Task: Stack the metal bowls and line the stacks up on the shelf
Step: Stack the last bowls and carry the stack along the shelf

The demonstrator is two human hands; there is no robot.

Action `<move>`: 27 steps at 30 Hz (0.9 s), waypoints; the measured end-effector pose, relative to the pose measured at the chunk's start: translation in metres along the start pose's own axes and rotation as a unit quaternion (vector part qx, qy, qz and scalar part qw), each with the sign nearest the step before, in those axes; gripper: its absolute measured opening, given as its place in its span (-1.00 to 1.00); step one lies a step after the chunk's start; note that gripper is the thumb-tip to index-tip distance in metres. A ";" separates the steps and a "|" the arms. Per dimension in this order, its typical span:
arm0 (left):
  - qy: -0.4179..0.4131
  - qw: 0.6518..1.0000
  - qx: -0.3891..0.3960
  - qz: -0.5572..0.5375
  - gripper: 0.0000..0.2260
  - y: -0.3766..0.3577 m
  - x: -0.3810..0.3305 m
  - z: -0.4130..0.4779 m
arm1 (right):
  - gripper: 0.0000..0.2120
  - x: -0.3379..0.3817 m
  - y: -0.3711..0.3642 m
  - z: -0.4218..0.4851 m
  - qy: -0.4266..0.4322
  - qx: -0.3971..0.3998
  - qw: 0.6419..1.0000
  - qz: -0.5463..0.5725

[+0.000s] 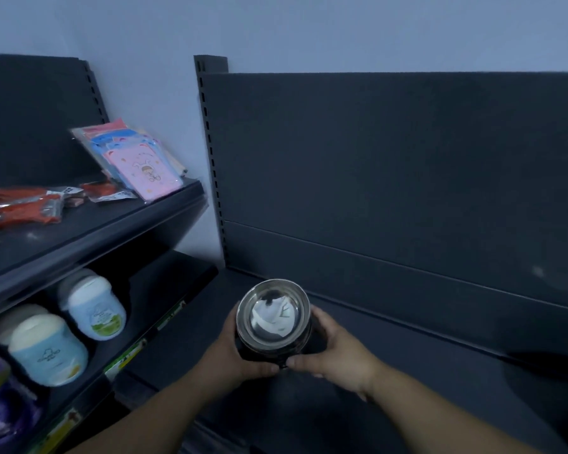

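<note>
Two hands (240, 353) (338, 352) around one bowl stack (273, 317)

One stack of metal bowls (273, 322) is sitting between the left hand (240, 352) and the right hand (335, 352), one hand gripping each side, over the left end of the shelf (407, 371); whether it is resting on the board cannot be told. One back panel (391, 158) is standing behind the shelf, with a slotted post (207, 158) standing at its left edge. On the neighbouring unit to the left, the upper shelf (79, 231) is carrying flat packets (138, 158) leaning at its right end and wrapped packs (23, 208) lying further left. Beneath it, the lower shelf (164, 290) is holding tubs (48, 350) standing one behind another.
</note>
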State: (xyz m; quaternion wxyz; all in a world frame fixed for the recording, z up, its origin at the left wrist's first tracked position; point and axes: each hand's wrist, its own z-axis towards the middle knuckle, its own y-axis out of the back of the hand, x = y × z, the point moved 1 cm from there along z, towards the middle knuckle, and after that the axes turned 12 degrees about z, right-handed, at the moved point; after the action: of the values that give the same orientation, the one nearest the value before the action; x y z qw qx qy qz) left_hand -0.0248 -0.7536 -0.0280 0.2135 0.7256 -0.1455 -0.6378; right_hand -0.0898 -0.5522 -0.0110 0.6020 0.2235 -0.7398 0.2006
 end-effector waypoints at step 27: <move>-0.250 0.896 0.363 -0.048 -0.12 -0.158 -0.122 -0.141 | -0.52 -0.037 -0.006 -0.341 0.042 -0.470 0.857 0.209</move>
State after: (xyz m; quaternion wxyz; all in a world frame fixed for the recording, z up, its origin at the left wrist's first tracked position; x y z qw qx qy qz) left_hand 0.0874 -0.5400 0.0122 -0.1389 0.5752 -0.3804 -0.7107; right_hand 0.1931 -0.3604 0.0193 0.6101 -0.2548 -0.7492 -0.0401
